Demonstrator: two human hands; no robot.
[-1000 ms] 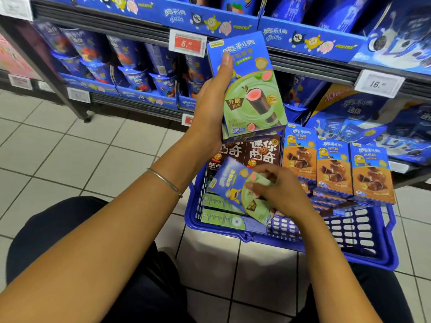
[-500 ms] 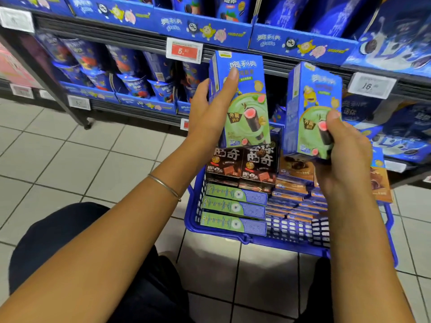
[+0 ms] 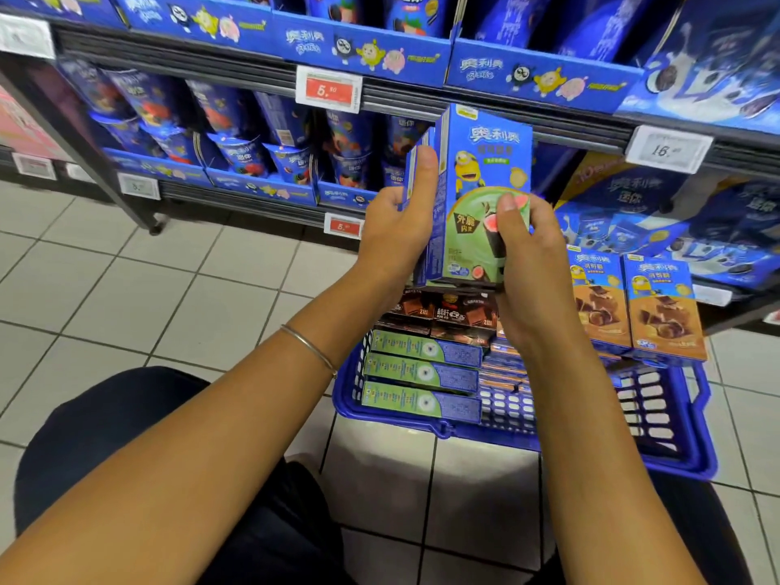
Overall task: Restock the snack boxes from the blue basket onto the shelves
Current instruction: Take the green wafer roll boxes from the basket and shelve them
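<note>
Both boxes have come together since half a second ago: then I held one in each hand, well apart; now they stand upright and pressed face to face between my palms. My left hand (image 3: 396, 234) grips the rear box (image 3: 425, 137), thumb laid straight up its near side, the other fingers curled round behind it where I cannot see them. My right hand (image 3: 525, 263) grips the front box (image 3: 479, 175), thumb pressed on its green face, the remaining fingers wrapped round the right edge and hidden. A thin bracelet (image 3: 310, 346) sits on my left wrist.

Directly under my fingers is the blue basket (image 3: 675, 451) on the tiled floor (image 3: 126, 297). Inside it, below my left hand, three green boxes (image 3: 422, 371) lie flat in a stack, with dark chocolate boxes (image 3: 443, 314) just beyond them. Just right of my right hand, orange boxes (image 3: 633, 306) stand upright at the basket's far side.

Beyond my fingertips runs the shelf rail (image 3: 422, 101), with a red price tag (image 3: 329, 89) up and left of my left thumb. Farther left, blue cups (image 3: 240, 156) fill the lower shelf.
</note>
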